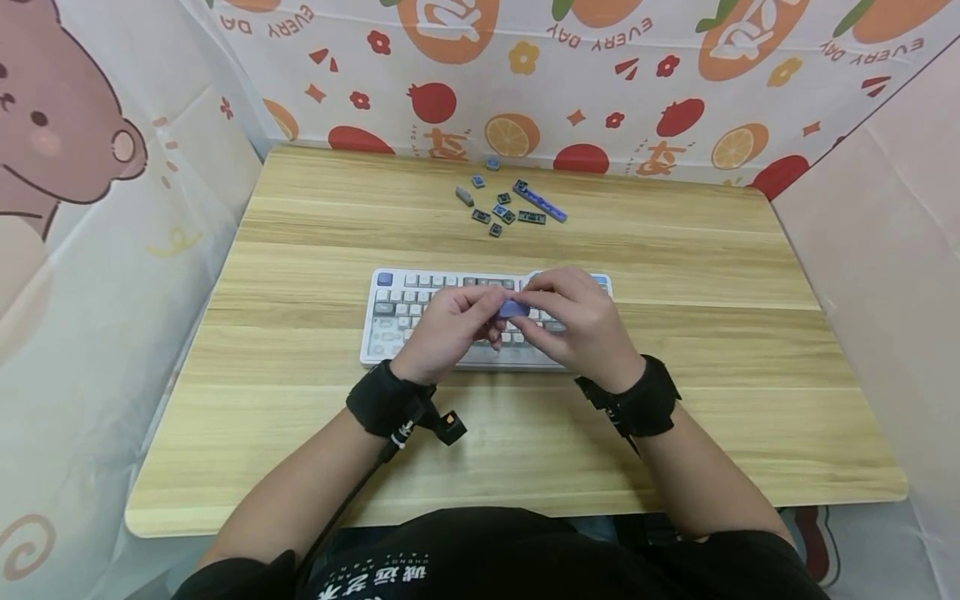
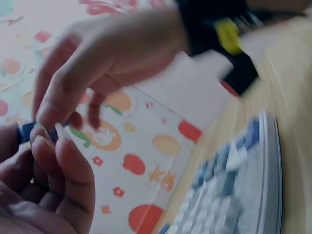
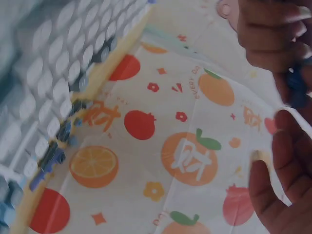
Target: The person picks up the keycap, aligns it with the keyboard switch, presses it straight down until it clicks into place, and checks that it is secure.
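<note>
A small purple-blue keycap (image 1: 513, 309) is held up between both hands over the white keyboard (image 1: 367, 337). My left hand (image 1: 459, 325) grips it from the left with thumb and fingers. From the right, my right hand (image 1: 581, 321) pinches its other end between thumb and index finger. The left wrist view shows the left hand (image 2: 53, 185) palm up, with a right-hand finger reaching down onto the keycap (image 2: 25, 132). In the right wrist view the keycap (image 3: 296, 87) sits at the left hand's fingers; the right hand's lower fingers (image 3: 265, 183) are loosely bent.
Toward the back of the wooden table (image 1: 712, 275) lie several loose dark and blue keycaps (image 1: 502, 212), beside a long blue spacebar keycap (image 1: 540, 202). Keys at the keyboard's front left look bare of caps. A fruit-printed cloth (image 1: 525, 92) hangs behind.
</note>
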Demonstrator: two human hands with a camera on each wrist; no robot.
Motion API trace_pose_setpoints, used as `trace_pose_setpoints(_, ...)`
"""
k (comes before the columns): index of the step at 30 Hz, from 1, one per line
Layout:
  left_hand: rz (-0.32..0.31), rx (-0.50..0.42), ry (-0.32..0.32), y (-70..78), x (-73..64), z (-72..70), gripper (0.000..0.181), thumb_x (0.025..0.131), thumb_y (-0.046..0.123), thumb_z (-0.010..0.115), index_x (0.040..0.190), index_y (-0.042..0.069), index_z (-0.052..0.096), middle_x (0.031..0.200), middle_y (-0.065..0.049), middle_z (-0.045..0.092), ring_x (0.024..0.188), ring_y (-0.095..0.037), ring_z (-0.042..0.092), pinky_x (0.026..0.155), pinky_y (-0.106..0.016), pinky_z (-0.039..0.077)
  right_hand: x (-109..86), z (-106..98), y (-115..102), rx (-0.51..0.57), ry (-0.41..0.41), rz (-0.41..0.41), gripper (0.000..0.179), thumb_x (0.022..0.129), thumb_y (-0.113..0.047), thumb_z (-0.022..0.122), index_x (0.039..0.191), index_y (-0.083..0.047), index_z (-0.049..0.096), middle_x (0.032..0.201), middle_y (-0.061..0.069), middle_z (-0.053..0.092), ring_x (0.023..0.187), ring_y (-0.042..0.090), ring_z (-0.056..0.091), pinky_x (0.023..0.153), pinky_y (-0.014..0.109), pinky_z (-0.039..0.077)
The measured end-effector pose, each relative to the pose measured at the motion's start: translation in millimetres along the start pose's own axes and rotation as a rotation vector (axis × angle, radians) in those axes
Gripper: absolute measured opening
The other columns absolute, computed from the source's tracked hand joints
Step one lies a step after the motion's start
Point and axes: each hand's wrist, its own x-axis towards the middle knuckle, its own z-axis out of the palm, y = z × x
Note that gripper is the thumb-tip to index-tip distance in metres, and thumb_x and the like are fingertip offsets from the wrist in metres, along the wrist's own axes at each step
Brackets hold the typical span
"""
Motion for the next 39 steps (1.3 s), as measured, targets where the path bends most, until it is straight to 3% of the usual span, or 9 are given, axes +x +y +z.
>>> trace_pose_setpoints(3, 0.018, 0.123, 0.049, -4.1, 1.6, -1.4, 0.034, 0.103, 0.026, 0.053, 0.110, -0.003, 0.068, 0.079, -0.004, 0.061, 0.067, -0.012, 0.059, 0.064, -0.026, 0.054, 1.4, -2, 1, -0.160, -0.087, -0.079, 0.027, 0.085, -0.011, 0.077, 0.109, 0.001, 0.073, 0.097, 0.010, 0.067, 0.089, 0.023, 0.060, 0.078, 0.033, 0.053)
trace_pose_setpoints(6, 0.032, 0.173, 0.076, -7.1, 2.4, -3.0, 0.033, 0.102, 0.028, 0.054, 0.121, 0.002, 0.064, 0.084, -0.005, 0.065, 0.070, -0.017, 0.060, 0.065, -0.027, 0.054, 1.6, -8, 12, -0.178, -0.184, -0.083, 0.030, 0.086, -0.009, 0.076, 0.113, 0.001, 0.071, 0.099, 0.010, 0.069, 0.091, 0.022, 0.063, 0.080, 0.031, 0.055)
trace_pose_setpoints(10, 0.066, 0.213, 0.113, -7.0, 1.5, -9.4, 0.039, 0.102, 0.028, 0.055, 0.137, 0.012, 0.051, 0.092, -0.008, 0.069, 0.075, -0.030, 0.060, 0.065, -0.030, 0.055, -0.8, -24, 50, -0.178, -0.292, 0.082, 0.023, 0.088, -0.010, 0.073, 0.110, -0.002, 0.071, 0.101, 0.008, 0.070, 0.093, 0.020, 0.066, 0.082, 0.034, 0.056)
trace_pose_setpoints(14, 0.076, 0.212, 0.147, -5.7, -0.9, -17.6, 0.037, 0.102, 0.028, 0.054, 0.136, 0.012, 0.051, 0.091, -0.013, 0.068, 0.075, -0.035, 0.058, 0.063, -0.031, 0.053, -9.3, -28, 87, -0.223, -0.444, 0.269, 0.018, 0.089, -0.013, 0.074, 0.106, -0.007, 0.074, 0.099, 0.004, 0.069, 0.090, 0.018, 0.064, 0.080, 0.034, 0.056)
trace_pose_setpoints(18, 0.058, 0.229, 0.149, -7.6, -3.2, -22.2, 0.036, 0.102, 0.028, 0.054, 0.133, 0.010, 0.052, 0.091, -0.015, 0.067, 0.075, -0.032, 0.059, 0.064, -0.031, 0.053, -19.4, -15, 102, -0.195, -0.586, 0.282, 0.017, 0.087, -0.012, 0.076, 0.103, -0.007, 0.076, 0.095, 0.004, 0.068, 0.085, 0.015, 0.062, 0.073, 0.029, 0.054)
trace_pose_setpoints(25, 0.052, 0.292, 0.169, -13.1, -3.9, -27.5, 0.032, 0.102, 0.031, 0.054, 0.127, 0.011, 0.057, 0.093, -0.016, 0.068, 0.077, -0.037, 0.060, 0.066, -0.035, 0.053, -29.1, -2, 103, -0.231, -0.560, 0.232, 0.017, 0.083, -0.007, 0.078, 0.100, -0.008, 0.078, 0.087, 0.002, 0.068, 0.079, 0.012, 0.061, 0.069, 0.026, 0.052)
trace_pose_setpoints(30, 0.054, 0.364, 0.171, -13.4, -4.4, -34.5, 0.035, 0.102, 0.035, 0.054, 0.126, 0.010, 0.058, 0.097, -0.020, 0.068, 0.081, -0.043, 0.060, 0.068, -0.039, 0.053, -38.0, -2, 104, -0.240, -0.554, 0.207, 0.019, 0.086, -0.007, 0.075, 0.105, -0.010, 0.077, 0.095, 0.004, 0.068, 0.088, 0.015, 0.064, 0.075, 0.027, 0.055)
trace_pose_setpoints(35, 0.049, 0.474, 0.160, -11.7, -6.5, -46.0, 0.042, 0.102, 0.038, 0.052, 0.128, 0.006, 0.057, 0.099, -0.016, 0.068, 0.086, -0.036, 0.062, 0.071, -0.036, 0.053, -43.9, -3, 108, -0.192, -0.537, 0.240, 0.023, 0.088, -0.005, 0.072, 0.109, -0.011, 0.076, 0.102, 0.005, 0.068, 0.096, 0.017, 0.063, 0.082, 0.031, 0.055)
trace_pose_setpoints(39, 0.062, 0.612, 0.169, -9.9, -9.7, -56.2, 0.041, 0.101, 0.040, 0.053, 0.126, 0.009, 0.060, 0.098, -0.007, 0.066, 0.086, -0.027, 0.062, 0.072, -0.033, 0.050, -44.6, -3, 110, -0.203, -0.531, 0.192, 0.024, 0.088, -0.003, 0.072, 0.110, -0.012, 0.076, 0.102, 0.005, 0.067, 0.096, 0.017, 0.063, 0.083, 0.032, 0.055)
